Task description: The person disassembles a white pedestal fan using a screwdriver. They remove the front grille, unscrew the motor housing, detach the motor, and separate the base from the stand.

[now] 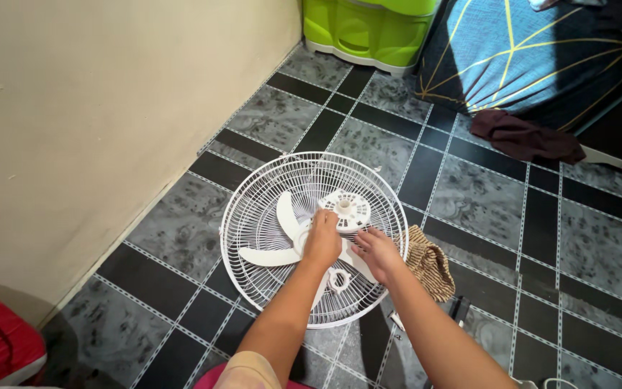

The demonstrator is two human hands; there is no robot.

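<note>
The left hand point(321, 239) is curled closed over the hub of the white plastic fan blade point(282, 238), gripping it. The right hand point(377, 252) rests just beside it with fingers loosely bent, touching the blade; whether it grips is unclear. The blade lies inside the round white wire fan guard point(253, 194) on the dark tiled floor point(469, 187). Right of the guard lies a brown woven cloth point(432, 268); beyond it stands a lime-green plastic drawer unit point(368, 32).

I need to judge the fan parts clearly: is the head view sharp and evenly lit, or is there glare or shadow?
Head view: sharp on the fan grille and both hands, left hand, right hand; even soft light, no glare; faint shadows under the arms; slight wide-angle bending at the edges.
</note>
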